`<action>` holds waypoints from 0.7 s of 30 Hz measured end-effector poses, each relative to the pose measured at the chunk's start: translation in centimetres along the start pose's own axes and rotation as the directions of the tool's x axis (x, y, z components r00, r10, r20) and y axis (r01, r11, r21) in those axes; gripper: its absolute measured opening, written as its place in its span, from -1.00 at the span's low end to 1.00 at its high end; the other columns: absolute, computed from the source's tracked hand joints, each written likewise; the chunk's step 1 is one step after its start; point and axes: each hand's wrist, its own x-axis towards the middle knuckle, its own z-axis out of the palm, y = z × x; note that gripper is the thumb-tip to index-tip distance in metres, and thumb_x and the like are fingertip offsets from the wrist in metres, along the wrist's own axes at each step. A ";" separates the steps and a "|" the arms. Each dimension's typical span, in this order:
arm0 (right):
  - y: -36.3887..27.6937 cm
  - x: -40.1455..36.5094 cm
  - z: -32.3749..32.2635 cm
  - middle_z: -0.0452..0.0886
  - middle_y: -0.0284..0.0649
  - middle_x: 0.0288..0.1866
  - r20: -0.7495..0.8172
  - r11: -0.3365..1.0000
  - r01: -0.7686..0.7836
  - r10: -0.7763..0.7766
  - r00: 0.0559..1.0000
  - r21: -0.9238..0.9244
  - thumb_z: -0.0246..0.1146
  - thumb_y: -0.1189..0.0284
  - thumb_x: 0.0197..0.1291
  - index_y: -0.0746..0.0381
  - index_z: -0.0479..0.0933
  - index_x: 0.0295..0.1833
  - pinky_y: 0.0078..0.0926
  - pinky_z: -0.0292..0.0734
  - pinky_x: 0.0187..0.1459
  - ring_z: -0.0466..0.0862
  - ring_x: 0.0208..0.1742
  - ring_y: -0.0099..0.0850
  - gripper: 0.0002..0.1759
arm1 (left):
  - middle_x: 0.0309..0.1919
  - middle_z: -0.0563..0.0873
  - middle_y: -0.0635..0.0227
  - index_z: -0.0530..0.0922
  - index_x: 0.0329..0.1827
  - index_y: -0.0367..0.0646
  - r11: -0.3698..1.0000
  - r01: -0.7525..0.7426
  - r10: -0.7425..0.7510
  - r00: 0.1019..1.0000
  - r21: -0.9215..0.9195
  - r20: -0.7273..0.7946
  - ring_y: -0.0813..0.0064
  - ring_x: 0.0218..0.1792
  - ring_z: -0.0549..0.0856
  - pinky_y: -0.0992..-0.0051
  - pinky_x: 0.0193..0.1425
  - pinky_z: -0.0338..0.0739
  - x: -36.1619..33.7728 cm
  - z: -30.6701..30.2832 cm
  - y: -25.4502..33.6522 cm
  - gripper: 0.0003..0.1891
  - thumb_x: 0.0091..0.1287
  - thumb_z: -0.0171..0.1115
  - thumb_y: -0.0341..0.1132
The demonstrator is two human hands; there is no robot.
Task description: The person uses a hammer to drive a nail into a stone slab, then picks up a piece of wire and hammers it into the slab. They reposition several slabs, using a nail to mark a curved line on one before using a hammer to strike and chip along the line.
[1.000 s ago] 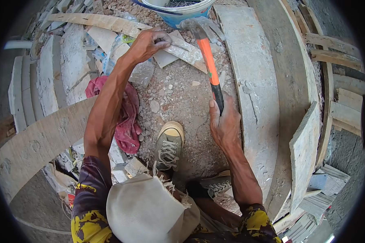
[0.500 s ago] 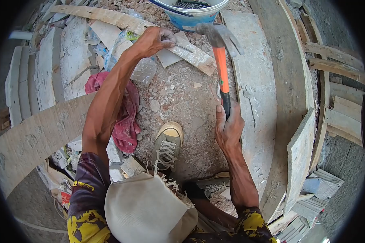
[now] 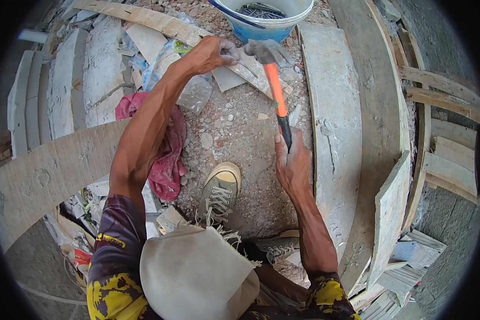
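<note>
Left hand (image 3: pixel 212 53): reaches forward with the arm stretched out. The fingers are pinched together on a thin nail (image 3: pixel 246 68) and rest on the wood strip.
Right hand (image 3: pixel 292 162): wrapped tight around the black lower end of the hammer (image 3: pixel 276 93), thumb lying along the grip.
Hammer: the orange handle slants up and away from the right hand. The grey metal head is just beside the left fingertips, over the free end of the nail. Whether the head touches the nail cannot be told.
Nail: lies slanted on the pale wood strip, one end under the left fingers, the other towards the hammer head.
Wood strip (image 3: pixel 160 22): long, curved and dusty, it lies on the gravel from the upper left down to the hammer head.
Bucket (image 3: pixel 250 29): blue and white, stands just beyond the hammer head, with a heap of dark nails inside.
Red cloth (image 3: pixel 168 146): crumpled on the ground under the left forearm.
Plastic bag (image 3: pixel 196 93): clear, lies beside the cloth and near the wood strip.
Shoe (image 3: pixel 221 189): grey lace-up with a pale toe, planted on the gravel between the two arms.
Concrete slab (image 3: pixel 333 133): a curved grey piece just to the right of the right hand.
Ground (image 3: pixel 240 133): gravel and dust with small stones.
</note>
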 end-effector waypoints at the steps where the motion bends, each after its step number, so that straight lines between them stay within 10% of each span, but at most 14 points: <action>1: 0.1 0.0 -0.2 0.58 0.09 -0.46 0.000 1.000 -0.003 0.003 1.000 -0.002 0.10 0.25 0.44 0.27 0.39 0.04 -0.06 0.48 -0.41 0.64 -0.44 0.09 -0.70 | -0.38 0.74 0.27 0.70 -0.22 -0.20 1.000 0.000 0.000 1.000 -0.003 0.002 0.40 -0.32 0.67 0.39 -0.17 0.53 0.0 -0.1 0.1 -0.83 0.16 0.41 -0.34; 5: 1.3 0.1 -1.0 0.52 -0.09 -0.54 -0.132 0.999 -0.019 0.024 0.991 0.038 0.03 0.16 0.48 0.32 0.41 0.01 -0.27 0.42 -0.46 0.55 -0.55 -0.28 -0.62 | -0.42 0.72 0.31 0.69 -0.27 -0.19 0.997 0.049 -0.048 0.999 -0.054 0.020 0.47 -0.33 0.64 0.41 -0.18 0.50 0.7 -0.5 0.2 -0.87 0.18 0.38 -0.35; 13: 3.7 -2.0 -0.1 0.57 0.13 -0.48 -0.054 0.995 -0.100 0.101 0.993 0.005 0.06 0.21 0.46 0.28 0.42 -0.01 -0.04 0.43 -0.42 0.62 -0.44 0.11 -0.68 | -0.35 0.61 0.17 0.53 -0.29 -0.24 0.896 -0.214 0.168 0.974 0.389 0.149 0.20 -0.26 0.61 0.30 -0.11 0.48 0.5 -0.7 1.6 -0.90 0.26 0.24 -0.40; 21: 2.6 -0.9 0.4 0.54 0.15 -0.53 -0.025 0.989 -0.149 0.148 0.989 -0.010 0.09 0.25 0.43 0.27 0.41 -0.01 0.00 0.41 -0.44 0.62 -0.46 0.16 -0.72 | -0.36 0.58 0.22 0.52 -0.28 -0.23 0.878 -0.308 0.329 0.944 0.367 0.005 0.27 -0.27 0.60 0.31 -0.12 0.47 0.6 0.4 0.9 -0.90 0.29 0.25 -0.40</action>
